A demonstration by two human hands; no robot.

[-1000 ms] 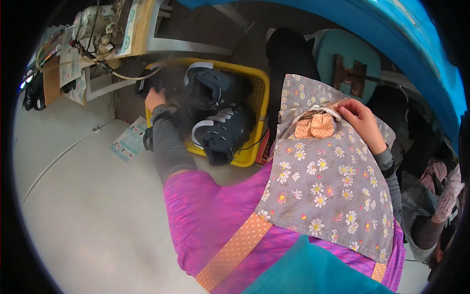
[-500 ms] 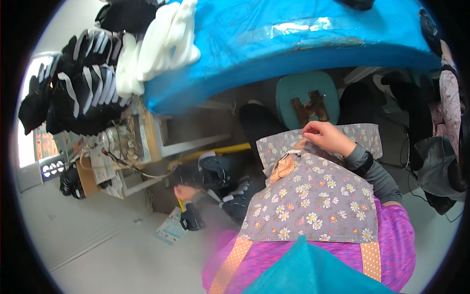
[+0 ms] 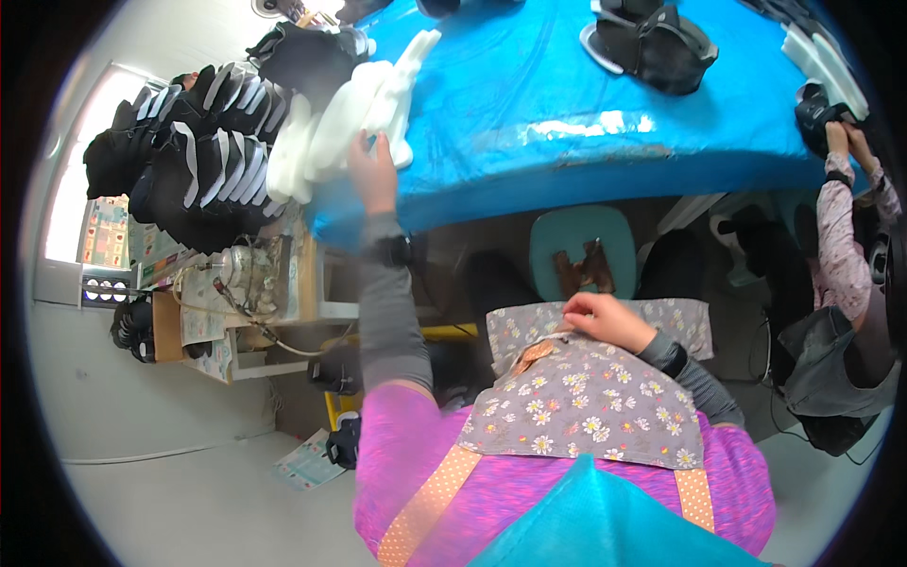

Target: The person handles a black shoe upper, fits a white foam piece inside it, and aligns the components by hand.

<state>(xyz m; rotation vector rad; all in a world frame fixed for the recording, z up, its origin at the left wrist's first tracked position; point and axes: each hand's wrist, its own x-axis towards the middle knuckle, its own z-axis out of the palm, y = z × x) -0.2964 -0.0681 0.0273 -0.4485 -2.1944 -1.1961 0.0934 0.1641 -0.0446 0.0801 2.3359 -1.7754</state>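
Observation:
My left hand point(image 3: 375, 178) is stretched out to the near left corner of the blue-covered table, at a pile of white padded pieces point(image 3: 354, 118). Its thumb and finger stand apart against the lower edge of the pile; no piece is lifted. Over my lap, my right hand point(image 3: 612, 323) hovers or rests on the grey daisy-print apron point(image 3: 595, 406). Its fingers are curled in toward the thumb, and whatever may be between them is hidden. Close to those fingertips is an orange dotted bit of cloth point(image 3: 535, 355) at the apron's opening.
Rows of black padded pieces with pale edges point(image 3: 222, 165) stack left of the white pile. Black items point(image 3: 661, 47) lie on the blue table cover point(image 3: 491, 142). A teal stool point(image 3: 581, 236) stands beneath. At the right, a co-worker's hands point(image 3: 846, 142) handle a black item.
My left hand has swung up from low at my left side, by the floor items, to the white pile. The right hand stays over the apron. The view has tilted up, showing more of the table.

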